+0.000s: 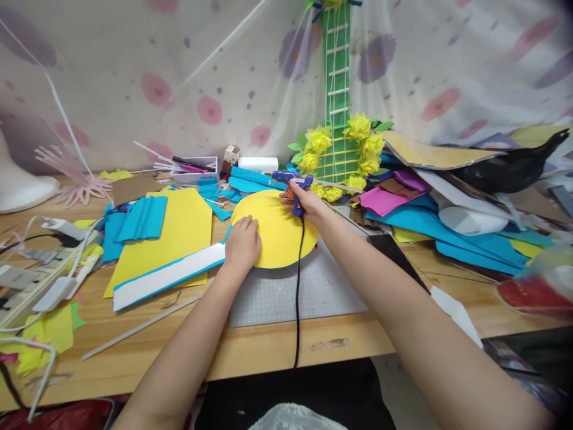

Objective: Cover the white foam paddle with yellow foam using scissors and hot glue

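A rounded yellow paper piece [280,242] lies on the grey cutting mat [273,298]. From its left side a long white strip with blue edges [168,272] reaches out. My left hand [243,243] rests palm down where strip and yellow piece meet, fingers lying on the yellow surface. In my right hand [304,202] is a blue hot glue gun [298,182], held over the top right of the yellow piece, its nozzle pointing left. A clear glue stick pokes out behind the gun. Its black cord [298,298] hangs across the mat and table edge.
At the back stands a green paper guitar with yellow flowers [338,131]. Blue, pink and yellow papers [447,221] pile up on the right. Yellow card [183,221] with folded blue crepe paper [143,219] lies left. Beyond it are a power strip [31,275] and cables.
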`<state>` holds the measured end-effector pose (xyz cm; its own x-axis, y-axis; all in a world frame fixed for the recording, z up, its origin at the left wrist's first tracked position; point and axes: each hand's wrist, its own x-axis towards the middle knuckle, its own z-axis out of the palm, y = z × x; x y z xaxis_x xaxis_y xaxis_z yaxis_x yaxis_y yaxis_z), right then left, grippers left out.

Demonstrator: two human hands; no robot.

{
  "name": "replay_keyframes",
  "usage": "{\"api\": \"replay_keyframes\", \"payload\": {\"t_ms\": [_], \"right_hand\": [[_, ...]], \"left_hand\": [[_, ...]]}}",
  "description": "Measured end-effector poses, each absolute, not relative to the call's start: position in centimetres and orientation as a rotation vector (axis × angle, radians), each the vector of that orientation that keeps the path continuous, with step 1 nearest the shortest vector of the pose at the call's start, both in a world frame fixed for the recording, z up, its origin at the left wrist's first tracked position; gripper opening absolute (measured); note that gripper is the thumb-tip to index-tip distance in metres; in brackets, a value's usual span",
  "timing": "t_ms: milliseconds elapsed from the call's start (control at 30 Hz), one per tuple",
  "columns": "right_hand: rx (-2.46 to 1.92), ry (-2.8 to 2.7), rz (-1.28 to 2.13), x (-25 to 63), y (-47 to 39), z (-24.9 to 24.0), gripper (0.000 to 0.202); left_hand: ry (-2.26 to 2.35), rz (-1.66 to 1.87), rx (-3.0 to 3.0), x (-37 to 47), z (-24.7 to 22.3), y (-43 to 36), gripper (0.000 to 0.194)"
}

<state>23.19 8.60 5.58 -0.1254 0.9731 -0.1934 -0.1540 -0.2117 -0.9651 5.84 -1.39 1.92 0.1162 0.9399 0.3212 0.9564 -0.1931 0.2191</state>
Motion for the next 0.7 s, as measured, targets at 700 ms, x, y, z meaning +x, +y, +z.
{"api": "replay_keyframes", "payload": {"t_ms": [700], "right_hand": [[-0.809, -0.778, 1.559, 23.3, 8.1, 2.8, 0.023]], "left_hand": [[-2.189, -0.316, -2.333, 6.6, 1.8, 4.2, 0.075]]}}
